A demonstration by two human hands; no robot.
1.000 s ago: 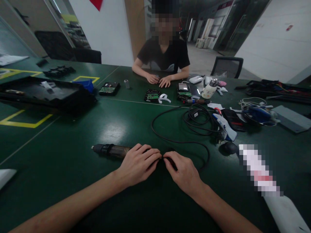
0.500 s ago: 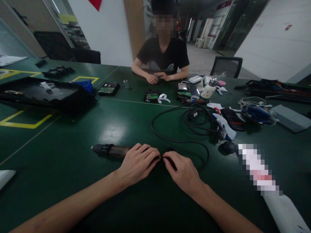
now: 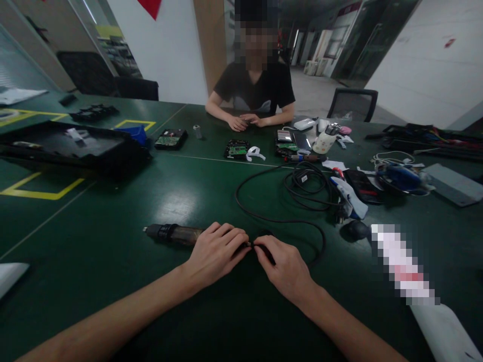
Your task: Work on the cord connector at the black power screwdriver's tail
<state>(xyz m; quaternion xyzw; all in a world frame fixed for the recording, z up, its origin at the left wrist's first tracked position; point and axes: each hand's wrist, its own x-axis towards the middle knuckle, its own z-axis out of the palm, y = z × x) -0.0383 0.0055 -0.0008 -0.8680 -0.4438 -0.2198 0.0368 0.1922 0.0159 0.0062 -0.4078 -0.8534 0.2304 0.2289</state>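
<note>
My left hand [image 3: 219, 251] is wrapped over the rear of a dark electric screwdriver [image 3: 175, 234], which lies on the green table with its metal tip pointing left. A small brassy end shows at my fingertips. Facing it, my right hand [image 3: 285, 264] is closed in a pinch on the end of a black cable [image 3: 281, 219]; most of that end is hidden by the fingers. The fingertips of both hands almost meet. From behind my right hand the cable curves away and runs into a loose coil.
Across the table sits a person [image 3: 254, 93], hands together. Circuit-board units [image 3: 237, 149], a cup of tools [image 3: 323, 141] and a blue-and-white object [image 3: 349, 196] lie around. A black tray [image 3: 124, 156] stands left; a white-handled thing [image 3: 433, 317] lies at right.
The camera view has shifted very slightly. Both hands keep nearly the same grip and position, fingertips still close together.
</note>
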